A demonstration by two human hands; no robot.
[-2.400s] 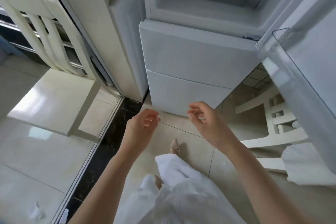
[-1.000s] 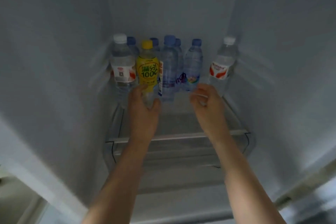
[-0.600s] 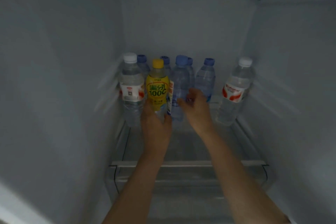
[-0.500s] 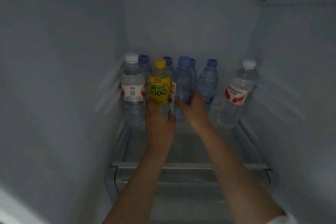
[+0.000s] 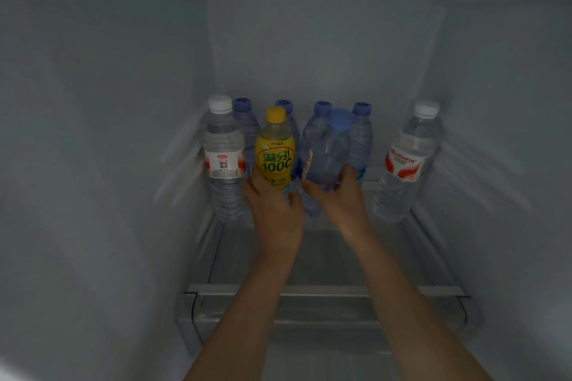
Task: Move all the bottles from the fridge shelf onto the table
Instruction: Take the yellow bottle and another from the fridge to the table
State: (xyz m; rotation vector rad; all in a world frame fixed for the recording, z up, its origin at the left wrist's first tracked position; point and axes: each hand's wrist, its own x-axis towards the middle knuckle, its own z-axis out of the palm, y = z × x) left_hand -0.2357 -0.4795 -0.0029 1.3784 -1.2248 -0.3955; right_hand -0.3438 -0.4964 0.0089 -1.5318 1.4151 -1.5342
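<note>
Inside the fridge, both bare forearms reach over the front rail of the glass shelf (image 5: 325, 290) to the bottles standing at the back. The left hand (image 5: 274, 210) is wrapped around the lower half of the yellow bottle (image 5: 275, 148), which has a yellow cap and a yellow label. The right hand (image 5: 339, 195) is closed around a clear bottle with a blue cap (image 5: 329, 155), which leans slightly to the left; whether its base still touches the shelf cannot be told. These two bottles are just beside each other, and the two hands nearly touch.

The front half of the shelf is bare, with open room between the rail and the bottles and tall free space above the caps. The side walls close in on both flanks: a white-capped water bottle (image 5: 223, 158) stands near the left wall, and another white-capped water bottle (image 5: 405, 164) stands near the right wall, well apart from the held pair.

The walls are plain pale grey and the light is dim.

Counted: one yellow bottle, two white-capped bottles with red-and-white labels, and five blue-capped bottles, one of them in the right hand and four (image 5: 360, 133) in a row against the back wall. Eight in all, every one in the fridge.
</note>
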